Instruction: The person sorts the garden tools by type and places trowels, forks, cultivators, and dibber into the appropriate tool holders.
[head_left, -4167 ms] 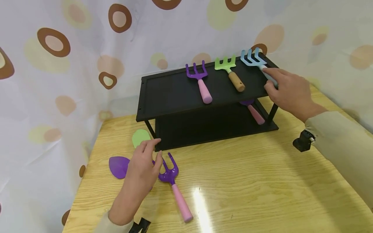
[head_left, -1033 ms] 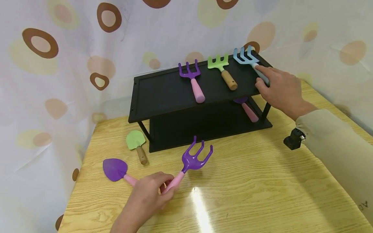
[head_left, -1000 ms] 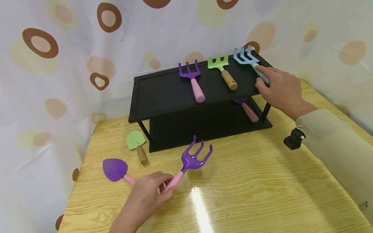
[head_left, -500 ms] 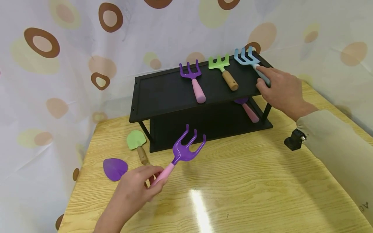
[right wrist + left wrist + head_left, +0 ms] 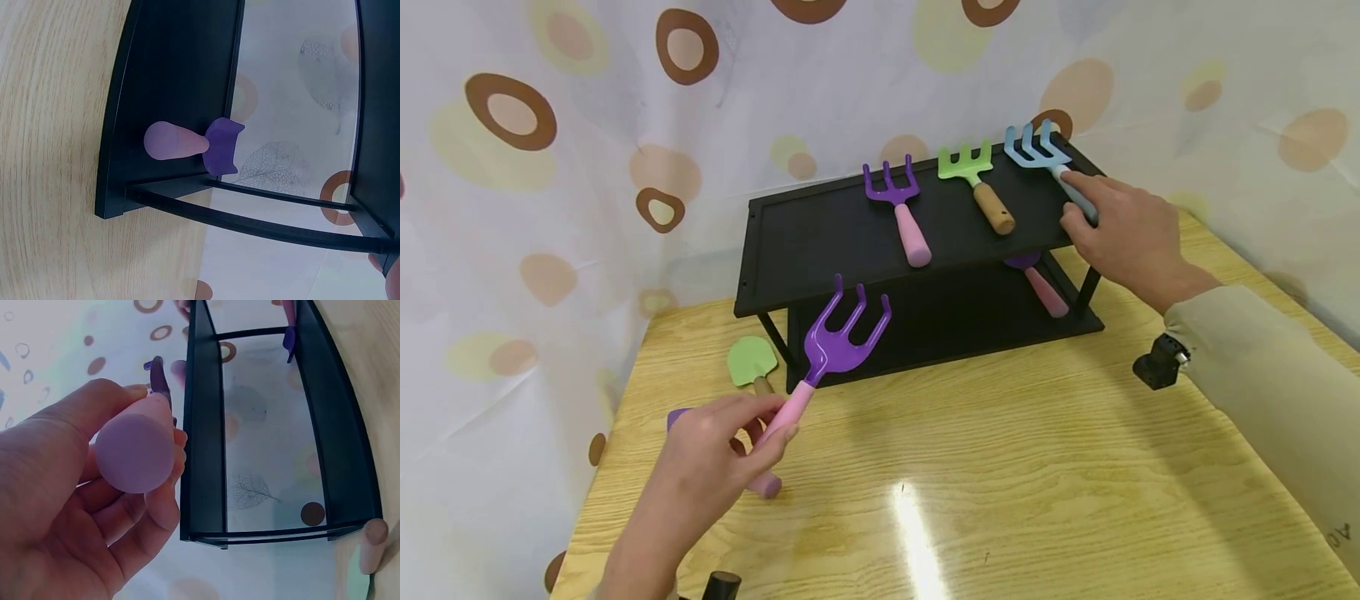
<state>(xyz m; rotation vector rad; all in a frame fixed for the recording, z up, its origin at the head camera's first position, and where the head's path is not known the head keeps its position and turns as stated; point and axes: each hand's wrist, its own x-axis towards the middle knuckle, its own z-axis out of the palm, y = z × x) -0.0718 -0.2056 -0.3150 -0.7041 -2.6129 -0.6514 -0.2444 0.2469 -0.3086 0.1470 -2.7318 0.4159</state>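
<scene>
In the head view my left hand [image 5: 700,458] grips the pink handle of a purple three-pronged hand fork [image 5: 837,346], raised with its prongs before the shelf's left front. The left wrist view shows the handle's round end [image 5: 135,453] between thumb and fingers. My right hand [image 5: 1123,225] holds the handle of a light blue hand rake [image 5: 1037,154] lying at the right end of the black rack's top shelf [image 5: 820,242]. Beside it on that shelf lie a green hand rake [image 5: 966,165] with a wooden handle and another purple fork [image 5: 891,192] with a pink handle.
A purple tool with a pink handle [image 5: 1047,292] lies on the lower shelf's right end. On the wooden table [image 5: 1000,467], left of the rack, lie a green trowel [image 5: 751,360] and a purple trowel [image 5: 765,485], mostly hidden under my left hand. A patterned curtain [image 5: 602,208] hangs behind.
My left hand has picked the purple fork up from the table and carried it left and up toward the shelf's left front. My right hand has stayed on the blue rake.
</scene>
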